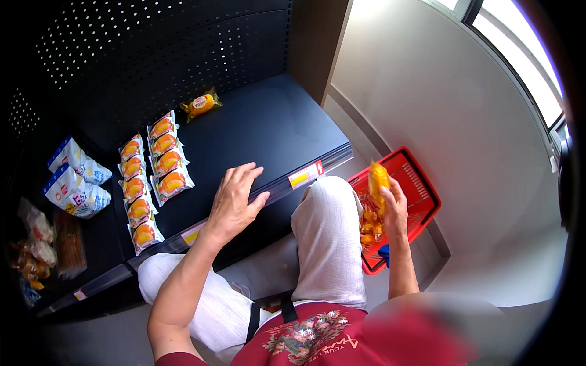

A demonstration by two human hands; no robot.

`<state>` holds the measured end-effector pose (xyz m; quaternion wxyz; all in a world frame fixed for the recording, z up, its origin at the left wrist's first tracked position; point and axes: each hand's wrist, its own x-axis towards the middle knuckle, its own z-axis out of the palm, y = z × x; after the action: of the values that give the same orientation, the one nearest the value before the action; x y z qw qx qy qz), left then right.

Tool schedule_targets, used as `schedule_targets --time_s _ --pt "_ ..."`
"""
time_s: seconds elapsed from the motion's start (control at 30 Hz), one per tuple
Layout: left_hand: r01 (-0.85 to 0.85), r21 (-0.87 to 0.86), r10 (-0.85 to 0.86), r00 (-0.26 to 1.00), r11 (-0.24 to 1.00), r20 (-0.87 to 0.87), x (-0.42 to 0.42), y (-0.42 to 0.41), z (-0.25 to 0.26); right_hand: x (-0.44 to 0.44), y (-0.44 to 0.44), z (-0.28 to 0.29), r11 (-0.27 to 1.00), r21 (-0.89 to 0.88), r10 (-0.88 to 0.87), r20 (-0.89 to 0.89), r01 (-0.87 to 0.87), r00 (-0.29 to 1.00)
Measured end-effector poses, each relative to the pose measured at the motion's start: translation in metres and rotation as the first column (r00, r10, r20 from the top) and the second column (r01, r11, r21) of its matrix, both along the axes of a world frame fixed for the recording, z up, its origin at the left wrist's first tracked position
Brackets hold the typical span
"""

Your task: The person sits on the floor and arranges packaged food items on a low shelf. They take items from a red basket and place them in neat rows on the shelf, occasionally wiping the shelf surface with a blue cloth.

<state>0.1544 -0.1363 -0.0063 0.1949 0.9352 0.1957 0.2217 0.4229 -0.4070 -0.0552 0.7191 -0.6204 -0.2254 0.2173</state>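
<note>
My right hand [395,207] grips a snack cake in a yellow wrapper [378,182] above a red plastic shopping basket [423,176]. More yellow-wrapped cakes [370,228] lie inside that basket, partly hidden by my knee and hand. Over the front edge of a black metal shelf [270,123] hovers my left hand [238,201], fingers apart and holding nothing. One yellow-wrapped cake [201,104] lies at the back of the shelf against the perforated panel. To its left, white-and-orange packets stand in two front-to-back rows, a shorter row [168,160] and a longer row [134,187].
Blue-and-white bags [78,192] and clear bags of food [39,242] occupy the shelf's left part. A price strip with tags [306,175] runs along the front edge. My knees [327,219] are close to it. A pale wall [412,91] bounds the right side.
</note>
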Motion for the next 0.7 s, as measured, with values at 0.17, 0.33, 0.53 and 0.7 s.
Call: schedule_targets --time_s 0.17,0.33,0.53,0.7 --pt "0.209 -0.725 -0.059 0.972 0.657 0.226 0.000 0.001 0.012 -0.046 0.060 0.058 0.979 -0.178 0.179 0.538 -0.097 0.823" --pt "0.277 -0.857 -0.054 0.958 0.436 0.282 -0.004 0.002 0.013 -0.076 0.106 0.062 0.965 -0.198 0.262 0.767 -0.173 0.586" --pt "0.278 -0.886 -0.023 0.957 0.371 0.290 -0.011 0.002 0.016 -0.099 0.134 0.062 0.954 -0.230 0.293 0.853 -0.192 0.433" --pt "0.310 -0.865 0.084 0.925 0.395 0.370 -0.013 0.006 0.022 -0.114 0.141 0.064 0.913 -0.045 0.403 0.248 -0.405 0.881"
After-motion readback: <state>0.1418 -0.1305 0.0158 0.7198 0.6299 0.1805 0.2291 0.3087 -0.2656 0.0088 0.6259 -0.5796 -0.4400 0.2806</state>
